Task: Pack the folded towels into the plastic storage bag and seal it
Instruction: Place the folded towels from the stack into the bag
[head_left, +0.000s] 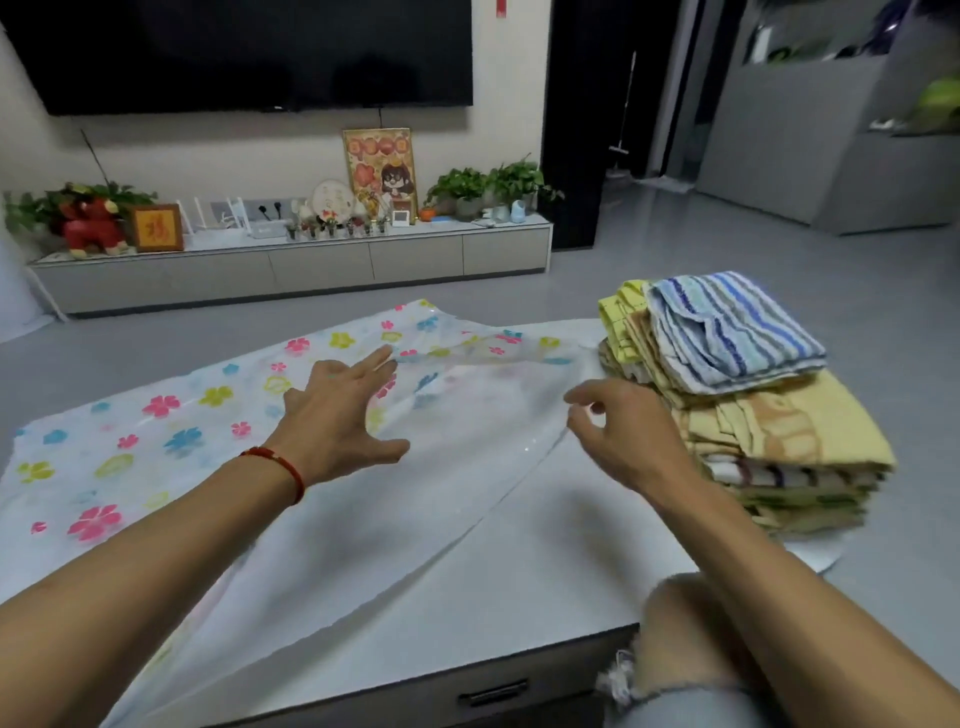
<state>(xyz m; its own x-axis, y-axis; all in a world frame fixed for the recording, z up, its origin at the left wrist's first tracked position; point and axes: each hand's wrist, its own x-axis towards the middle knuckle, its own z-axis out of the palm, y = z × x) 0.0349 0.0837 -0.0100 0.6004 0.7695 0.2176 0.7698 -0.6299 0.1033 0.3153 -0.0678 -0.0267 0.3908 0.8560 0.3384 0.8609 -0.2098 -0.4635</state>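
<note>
Grey floor (675, 249), wall-mounted television (244, 52)

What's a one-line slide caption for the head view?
Both hands, left and right, open the flowered plastic bag beside stacked folded towels.

left hand (340, 415) spread flat, right hand (621, 434) loosely curled.

Just the one view here, a wide-angle head cam looking forward and down from right over the near edge of the white glossy tabletop (519, 587). Both bare forearms come in from the bottom corners, so it's close. It faces the far wall with the big black wall-mounted TV (249, 52), edges bending from the lens. No second view to overlap with.
</note>
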